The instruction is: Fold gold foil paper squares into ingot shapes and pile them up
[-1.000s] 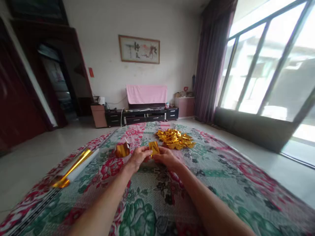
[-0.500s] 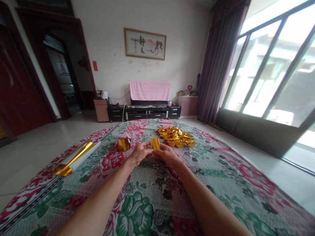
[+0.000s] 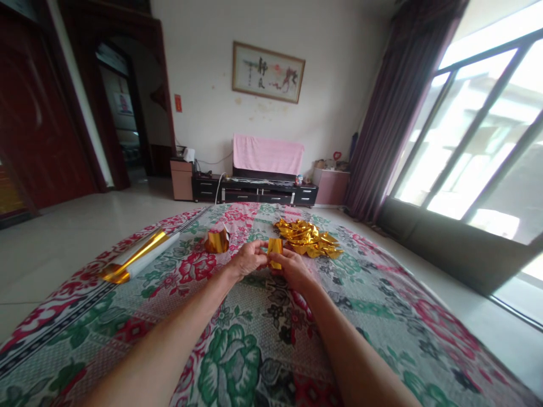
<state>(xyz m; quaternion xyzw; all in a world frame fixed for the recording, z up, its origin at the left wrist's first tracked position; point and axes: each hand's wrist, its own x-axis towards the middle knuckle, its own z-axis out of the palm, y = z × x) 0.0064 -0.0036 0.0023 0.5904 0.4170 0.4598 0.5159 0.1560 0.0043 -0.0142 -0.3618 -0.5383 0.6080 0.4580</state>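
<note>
Between my two hands, just above the flowered cloth (image 3: 237,305), is a small piece of gold foil paper (image 3: 275,246). My left hand (image 3: 250,259) pinches its left side with fingers bent. On the right edge and lower part, my right hand (image 3: 293,267) grips it with the thumb across the front. Right behind my right hand lies a heap of folded gold foil pieces (image 3: 311,237). A curled stack of gold foil paper (image 3: 217,241) sits to the left of my left hand.
Farther left on the cloth lies a long roll of gold foil paper (image 3: 139,257) with a white back. Beyond the cloth's far edge stands a black TV cabinet (image 3: 258,191), with a pink cloth (image 3: 268,154) over what stands on it. Windows (image 3: 475,135) and a purple curtain (image 3: 390,113) are at right.
My view has tilted and shifted a little, so the room sits farther right. Both hands still hold the gold foil paper; my right thumb now lies lower across its front.
</note>
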